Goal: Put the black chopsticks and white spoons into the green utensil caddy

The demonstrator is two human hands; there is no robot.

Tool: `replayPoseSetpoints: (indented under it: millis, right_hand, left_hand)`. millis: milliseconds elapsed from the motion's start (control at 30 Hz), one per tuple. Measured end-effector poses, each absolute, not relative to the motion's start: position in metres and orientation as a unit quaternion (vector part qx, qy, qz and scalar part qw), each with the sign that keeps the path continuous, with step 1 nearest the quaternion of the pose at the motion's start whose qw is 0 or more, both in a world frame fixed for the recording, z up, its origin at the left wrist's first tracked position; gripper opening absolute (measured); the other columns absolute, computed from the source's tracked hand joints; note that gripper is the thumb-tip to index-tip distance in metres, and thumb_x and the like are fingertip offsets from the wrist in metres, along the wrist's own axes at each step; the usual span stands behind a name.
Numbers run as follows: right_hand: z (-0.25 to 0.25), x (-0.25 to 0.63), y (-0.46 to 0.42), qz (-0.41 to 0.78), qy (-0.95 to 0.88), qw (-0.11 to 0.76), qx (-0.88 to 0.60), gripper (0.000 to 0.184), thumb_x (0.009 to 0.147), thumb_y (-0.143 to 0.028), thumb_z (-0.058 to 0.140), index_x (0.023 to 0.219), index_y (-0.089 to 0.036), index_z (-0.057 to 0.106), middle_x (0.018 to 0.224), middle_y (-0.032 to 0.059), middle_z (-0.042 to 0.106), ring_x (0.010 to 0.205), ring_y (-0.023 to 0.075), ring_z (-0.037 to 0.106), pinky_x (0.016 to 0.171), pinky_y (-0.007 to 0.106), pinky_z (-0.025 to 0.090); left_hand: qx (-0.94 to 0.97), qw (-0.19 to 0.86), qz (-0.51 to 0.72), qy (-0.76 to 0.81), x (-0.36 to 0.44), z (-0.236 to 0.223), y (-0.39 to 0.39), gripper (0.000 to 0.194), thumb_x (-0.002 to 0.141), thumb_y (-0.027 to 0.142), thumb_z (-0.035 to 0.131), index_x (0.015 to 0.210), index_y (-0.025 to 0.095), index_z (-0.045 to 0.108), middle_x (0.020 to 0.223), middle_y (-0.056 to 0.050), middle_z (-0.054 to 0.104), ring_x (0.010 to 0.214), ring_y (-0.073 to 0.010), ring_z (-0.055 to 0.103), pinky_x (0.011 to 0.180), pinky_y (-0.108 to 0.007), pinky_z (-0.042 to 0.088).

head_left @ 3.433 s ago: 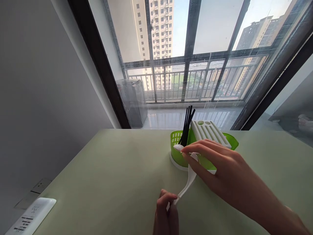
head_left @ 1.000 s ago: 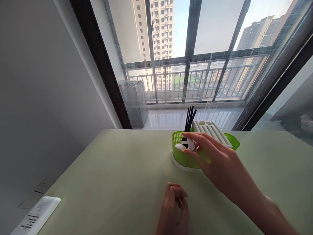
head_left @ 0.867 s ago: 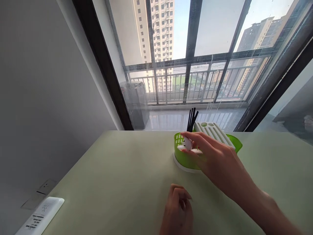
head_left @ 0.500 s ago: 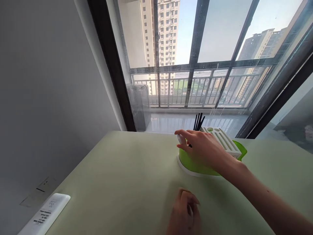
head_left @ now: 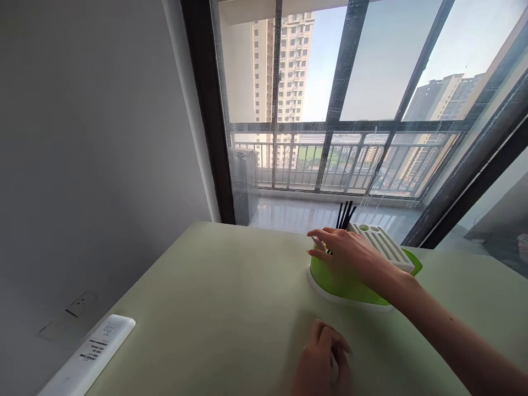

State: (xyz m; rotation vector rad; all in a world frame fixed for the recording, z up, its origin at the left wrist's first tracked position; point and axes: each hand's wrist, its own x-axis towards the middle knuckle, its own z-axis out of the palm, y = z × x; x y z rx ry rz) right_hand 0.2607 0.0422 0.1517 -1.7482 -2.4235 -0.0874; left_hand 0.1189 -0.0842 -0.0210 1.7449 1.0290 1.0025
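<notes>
On the table (head_left: 206, 308), the basket (head_left: 350, 289) stands upright; its walls presumably prop the sticks (head_left: 345, 214). The right hand (head_left: 350, 251) arches over its left end, thumb and forefinger parted about a spoon (head_left: 319, 242); grip cannot be confirmed. In front, the left hand (head_left: 320, 360) curls loosely; contents are not visible.

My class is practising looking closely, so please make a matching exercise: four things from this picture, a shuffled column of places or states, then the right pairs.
Things
1. Black sticks
2. White slotted rack
3. Left hand
4. White device

Places or states
A. Lying at the picture's lower left
B. Loosely curled, nearer the camera than the green basket
C. Poking up behind the right hand
D. Has two round holes

Right pairs: 1-C, 2-D, 3-B, 4-A
</notes>
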Motion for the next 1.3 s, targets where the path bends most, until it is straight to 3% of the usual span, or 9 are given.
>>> replayPoseSetpoints:
  millis: [133,267,433,567,733,867,933,1133,1300]
  right_hand:
    - [0.149,0.265,0.014,-0.075,-0.817,0.196,-0.537,0.037,0.106,-0.038,0.056,0.140,-0.024,0.062,0.131,0.0093,0.072,0.102,0.0275,0.075,0.079,0.040,0.058]
    - [0.133,0.270,-0.025,-0.104,-0.844,0.328,-0.412,0.026,0.108,-0.029,0.053,0.133,-0.027,0.062,0.132,0.0083,0.069,0.119,0.0255,0.067,0.096,0.041,0.056]
    - [0.095,0.293,-0.050,-0.153,-0.780,0.425,-0.434,0.026,0.102,-0.020,0.058,0.127,-0.027,0.064,0.129,0.0093,0.066,0.118,0.0281,0.066,0.097,0.047,0.055]
    - [0.074,0.323,-0.055,-0.174,-0.665,0.496,-0.530,0.023,0.100,-0.031,0.059,0.122,-0.026,0.059,0.122,0.0127,0.060,0.117,0.0366,0.062,0.095,0.059,0.056]
    - [0.074,0.336,-0.065,-0.171,-0.679,0.448,-0.556,0.034,0.101,-0.026,0.055,0.133,-0.034,0.050,0.125,0.0159,0.058,0.122,0.0404,0.057,0.099,0.062,0.053]
    - [0.098,0.330,-0.050,-0.213,-0.742,0.406,-0.490,0.023,0.101,-0.022,0.057,0.123,-0.029,0.056,0.119,0.0126,0.064,0.115,0.0351,0.062,0.096,0.055,0.054]
    - [0.117,0.324,-0.030,-0.192,-0.769,0.357,-0.493,0.019,0.104,-0.025,0.053,0.121,-0.026,0.060,0.120,0.0119,0.067,0.115,0.0324,0.064,0.097,0.050,0.054]
    - [0.164,0.299,0.044,-0.132,-0.819,0.102,-0.549,0.034,0.106,-0.026,0.047,0.133,-0.017,0.067,0.134,0.0139,0.070,0.117,0.0283,0.068,0.093,0.042,0.056]
    - [0.169,0.281,0.077,-0.126,-0.838,0.013,-0.531,0.022,0.100,-0.022,0.058,0.104,-0.013,0.079,0.107,0.0162,0.078,0.103,0.0301,0.072,0.087,0.039,0.055]
  left_hand:
    - [0.698,0.427,0.401,0.412,0.119,-0.016,-0.084,0.031,0.076,-0.009,0.051,0.088,0.020,0.058,0.094,-0.004,0.057,0.077,-0.0154,0.057,0.072,-0.026,0.045]
    - [0.698,0.421,0.398,0.421,0.119,-0.014,-0.083,0.031,0.076,-0.008,0.051,0.087,0.020,0.057,0.093,-0.004,0.057,0.078,-0.0166,0.058,0.074,-0.027,0.045]
    - [0.700,0.415,0.404,0.417,0.119,-0.012,-0.082,0.029,0.078,-0.007,0.051,0.088,0.020,0.057,0.093,-0.004,0.058,0.079,-0.0173,0.057,0.075,-0.028,0.045]
    - [0.694,0.420,0.406,0.422,0.118,-0.012,-0.082,0.028,0.079,-0.006,0.050,0.088,0.020,0.058,0.093,-0.004,0.058,0.078,-0.0165,0.057,0.074,-0.027,0.044]
    - [0.700,0.420,0.395,0.422,0.116,-0.011,-0.080,0.027,0.081,-0.005,0.050,0.089,0.019,0.059,0.093,-0.004,0.058,0.074,-0.0151,0.054,0.071,-0.026,0.043]
    - [0.701,0.419,0.395,0.421,0.115,-0.007,-0.080,0.027,0.080,-0.005,0.051,0.088,0.019,0.060,0.092,-0.003,0.058,0.073,-0.0145,0.053,0.070,-0.025,0.042]
    - [0.704,0.413,0.394,0.423,0.115,-0.007,-0.081,0.028,0.079,-0.006,0.051,0.088,0.019,0.060,0.092,-0.003,0.058,0.073,-0.0144,0.054,0.070,-0.025,0.042]
    - [0.712,0.408,0.396,0.411,0.117,-0.016,-0.080,0.028,0.080,-0.005,0.052,0.087,0.020,0.060,0.094,-0.003,0.058,0.073,-0.0138,0.056,0.070,-0.024,0.045]
    - [0.729,0.404,0.387,0.394,0.119,-0.028,-0.076,0.030,0.073,-0.008,0.054,0.087,0.019,0.060,0.095,-0.003,0.057,0.075,-0.0135,0.057,0.069,-0.023,0.045]
